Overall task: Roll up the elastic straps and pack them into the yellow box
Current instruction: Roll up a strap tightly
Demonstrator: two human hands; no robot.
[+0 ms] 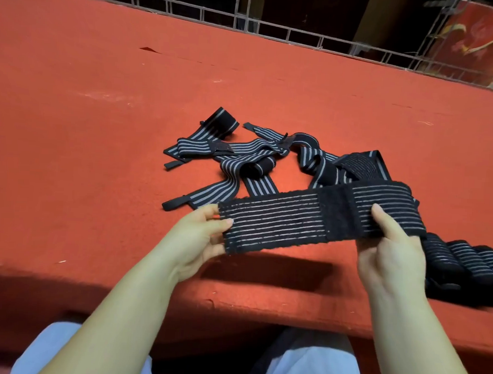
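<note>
Both hands have 1 wide black elastic strap stretched flat just above the red tabletop: left hand pinches its left end, right hand grips the right part. More loose straps lie tangled behind it, rolled ones at the right.

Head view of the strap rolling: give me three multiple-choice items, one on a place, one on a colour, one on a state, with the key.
1. Where do the finished rolls of black striped elastic strap lie?
A. by the left hand
B. right of the right hand
C. on the person's lap

2. What colour is the table covering?
A. red-orange
B. green
C. white

3. How is the wide black elastic strap with thin pale stripes held?
A. fully rolled
B. lying untouched
C. stretched flat between both hands

Key: 1 B, the rolls sit at the table's right edge; 2 A, red felt-like cloth; 3 C, the left hand and right hand each pinch it.
</note>
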